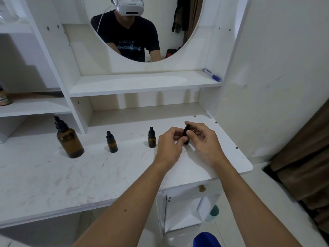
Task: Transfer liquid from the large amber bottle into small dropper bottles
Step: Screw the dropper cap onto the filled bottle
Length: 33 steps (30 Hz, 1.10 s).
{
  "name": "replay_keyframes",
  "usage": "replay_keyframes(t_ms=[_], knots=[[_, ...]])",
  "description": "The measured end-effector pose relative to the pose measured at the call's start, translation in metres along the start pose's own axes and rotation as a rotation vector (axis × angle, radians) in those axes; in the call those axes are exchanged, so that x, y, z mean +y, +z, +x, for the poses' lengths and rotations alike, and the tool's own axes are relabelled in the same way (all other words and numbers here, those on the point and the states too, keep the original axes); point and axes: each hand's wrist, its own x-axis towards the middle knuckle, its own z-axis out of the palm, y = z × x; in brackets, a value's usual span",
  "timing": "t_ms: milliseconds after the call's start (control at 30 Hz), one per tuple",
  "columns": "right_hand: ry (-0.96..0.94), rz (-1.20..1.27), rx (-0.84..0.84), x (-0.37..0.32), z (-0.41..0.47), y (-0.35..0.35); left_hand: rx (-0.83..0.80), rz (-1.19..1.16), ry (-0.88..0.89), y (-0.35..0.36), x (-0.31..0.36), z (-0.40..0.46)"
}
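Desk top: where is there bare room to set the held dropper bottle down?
Bare: the desk front, the gap between the small bottles. Crowded: the right end, where both hands hold the third bottle.

A white desk [53, 175] with scuffed top stands against a pale wall [276, 68]. Above it, a shelf [142, 84] and round mirror [142, 32]. A brown curtain [306, 157] hangs right; white tiled floor [249, 220] below.

Large bottle [70, 141]: amber glass, black dropper cap. Small dropper bottles [112, 142] [151, 138]: amber, black caps. Surface [53, 175]: white, faint reddish smudges. Marker [212, 75]: blue and white.
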Motion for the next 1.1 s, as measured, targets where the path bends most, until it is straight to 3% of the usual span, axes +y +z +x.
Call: replay_keyframes(t_ms=[867,1100], knots=[[0.048,0.016,0.05,-0.006,-0.007,0.006,-0.009,0.07,0.006,-0.007,0.001,-0.014],[0.082,0.033,0.206,-0.014,-0.024,0.007,-0.101,0.16,0.028,-0.056,0.001,-0.055]])
